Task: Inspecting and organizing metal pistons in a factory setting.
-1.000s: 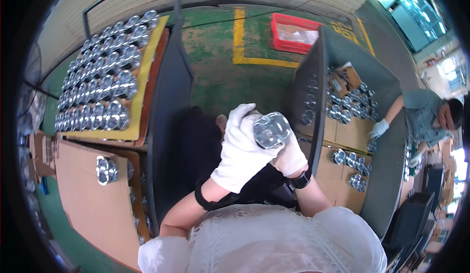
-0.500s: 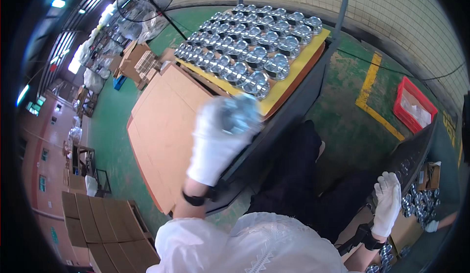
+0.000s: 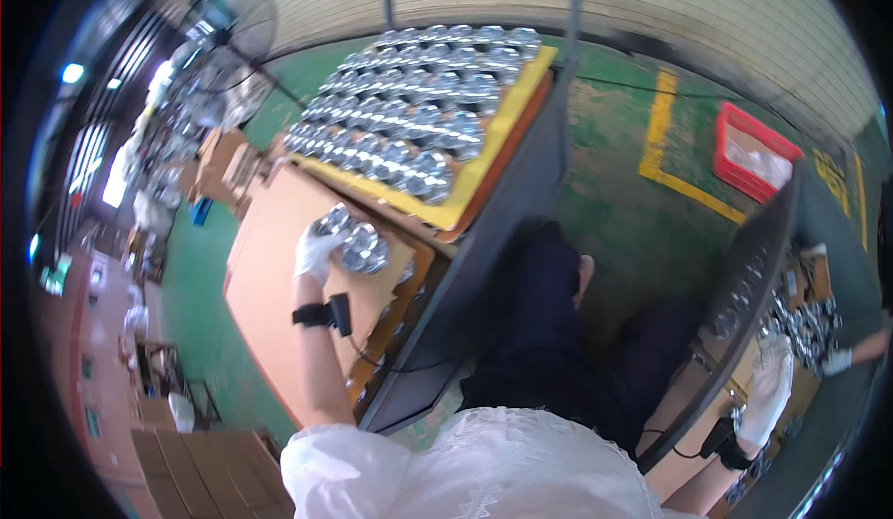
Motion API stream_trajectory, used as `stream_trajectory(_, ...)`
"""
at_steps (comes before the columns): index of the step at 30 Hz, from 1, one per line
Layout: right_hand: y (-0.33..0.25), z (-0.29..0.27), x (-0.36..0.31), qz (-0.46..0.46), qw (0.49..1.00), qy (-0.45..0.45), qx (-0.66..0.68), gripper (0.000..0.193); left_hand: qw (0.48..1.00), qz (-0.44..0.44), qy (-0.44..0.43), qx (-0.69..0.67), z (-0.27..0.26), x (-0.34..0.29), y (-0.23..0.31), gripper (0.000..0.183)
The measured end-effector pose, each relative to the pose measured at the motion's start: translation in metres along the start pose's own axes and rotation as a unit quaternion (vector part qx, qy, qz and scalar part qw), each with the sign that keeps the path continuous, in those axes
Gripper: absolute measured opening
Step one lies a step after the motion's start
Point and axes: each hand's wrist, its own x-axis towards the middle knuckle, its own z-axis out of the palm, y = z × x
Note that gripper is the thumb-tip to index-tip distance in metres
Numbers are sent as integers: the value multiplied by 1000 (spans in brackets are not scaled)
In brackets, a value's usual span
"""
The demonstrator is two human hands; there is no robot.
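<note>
My left hand (image 3: 316, 247), in a white glove with a black wrist strap, rests on a brown cardboard sheet (image 3: 270, 286) on the left cart. It grips a shiny round metal part (image 3: 365, 251) standing on the sheet. A second similar part (image 3: 335, 219) sits just behind the hand. My right hand (image 3: 772, 381), also gloved, lies far to the right against the edge of the right cart (image 3: 744, 277), holding nothing, beside a heap of metal parts (image 3: 795, 324).
Rows of several shiny metal parts (image 3: 419, 110) fill a yellow-edged tray (image 3: 493, 161) further back on the left cart. A red crate (image 3: 753, 156) and yellow floor lines lie beyond. Another person's gloved hand (image 3: 837, 361) reaches in at far right. A fan (image 3: 233, 21) stands behind.
My left hand carried the metal part away from my right hand, swung left and came down onto the cardboard sheet. My right hand dropped to the right cart's edge.
</note>
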Motion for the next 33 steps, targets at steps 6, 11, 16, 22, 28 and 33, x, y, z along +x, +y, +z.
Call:
stream_trajectory(6, 47, -99, 24, -104, 916, 230, -312, 29, 967, 119, -185, 130, 112, -137, 88, 31)
stream_trajectory(11, 124, -182, 59, 53, 794, 366, -482, 37, 906, 285, 6, 314, 134, -177, 166, 28)
stream_trajectory(16, 171, -209, 84, 75, 791, 296, -529, 52, 861, 423, 102, 262, 156, -177, 159, 35)
stream_trajectory(22, 186, -107, 137, 159, 791, 97, -583, 45, 884, 426, -61, 181, 236, -215, 129, 34)
stream_trajectory(28, 238, -105, 134, 246, 783, 209, -531, 44, 831, 473, -152, 251, 269, -229, 134, 28)
stream_trajectory(33, 243, -139, 113, 72, 794, 236, -556, 38, 823, 445, -224, 273, 298, -241, 134, 26)
